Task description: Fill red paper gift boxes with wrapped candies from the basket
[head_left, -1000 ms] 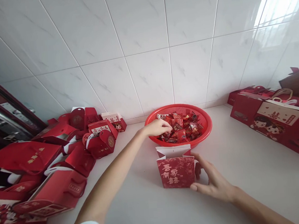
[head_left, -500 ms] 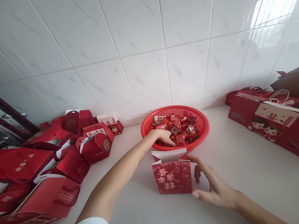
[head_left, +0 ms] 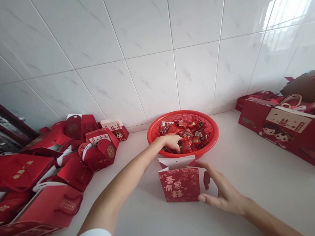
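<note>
Left hand [head_left: 173, 142] in oval red plastic basket [head_left: 215, 129], twelve o'clock from upright red card box [head_left: 180, 187]; can't tell grip. Right hand [head_left: 228, 193] spread at box's three-o'clock edge; careless push might tip it.

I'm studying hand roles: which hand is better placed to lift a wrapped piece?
Likely the left hand: it's among the wrapped pieces in the basket; the right hand is beside the box.
</note>
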The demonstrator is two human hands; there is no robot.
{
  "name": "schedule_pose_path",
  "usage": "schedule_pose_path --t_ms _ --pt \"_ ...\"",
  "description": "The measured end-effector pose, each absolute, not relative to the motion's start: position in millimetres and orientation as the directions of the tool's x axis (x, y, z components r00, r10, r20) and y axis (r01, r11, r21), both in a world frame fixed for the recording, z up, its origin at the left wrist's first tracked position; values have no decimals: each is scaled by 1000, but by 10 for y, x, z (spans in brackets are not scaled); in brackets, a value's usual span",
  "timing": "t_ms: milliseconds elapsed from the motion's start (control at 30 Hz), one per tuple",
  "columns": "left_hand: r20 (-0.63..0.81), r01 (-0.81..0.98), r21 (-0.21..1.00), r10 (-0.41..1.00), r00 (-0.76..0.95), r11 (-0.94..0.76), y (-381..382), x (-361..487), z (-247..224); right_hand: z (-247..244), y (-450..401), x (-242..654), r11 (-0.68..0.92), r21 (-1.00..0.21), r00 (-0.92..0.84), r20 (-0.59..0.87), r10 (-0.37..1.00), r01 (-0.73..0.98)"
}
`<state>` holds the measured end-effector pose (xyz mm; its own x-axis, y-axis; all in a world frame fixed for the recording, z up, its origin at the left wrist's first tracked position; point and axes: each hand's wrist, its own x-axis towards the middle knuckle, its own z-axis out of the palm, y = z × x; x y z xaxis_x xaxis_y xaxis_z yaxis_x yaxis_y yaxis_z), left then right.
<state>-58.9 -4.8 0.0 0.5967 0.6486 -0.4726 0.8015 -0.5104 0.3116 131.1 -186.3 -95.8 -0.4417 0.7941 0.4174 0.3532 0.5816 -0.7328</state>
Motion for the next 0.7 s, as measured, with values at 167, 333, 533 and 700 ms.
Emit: schedule_pose_path --t_ms 167,333,533,700 --pt "-482 790 346 627 612 -506 -29 -631 -38 -936 -1867 1304 592 -717 -444 424 790 368" --pt "-489 802 400 637 596 -443 -27 -636 -62 -891 -1888 1295 604 -699 -441 436 785 383" --pt "-404 749 446 637 656 -489 15 -627 -94 -848 -1907 1295 637 -662 -455 461 762 396" --pt "-360 726 507 651 668 -465 45 -654 -118 -840 -1911 1300 617 -676 -454 438 776 403"
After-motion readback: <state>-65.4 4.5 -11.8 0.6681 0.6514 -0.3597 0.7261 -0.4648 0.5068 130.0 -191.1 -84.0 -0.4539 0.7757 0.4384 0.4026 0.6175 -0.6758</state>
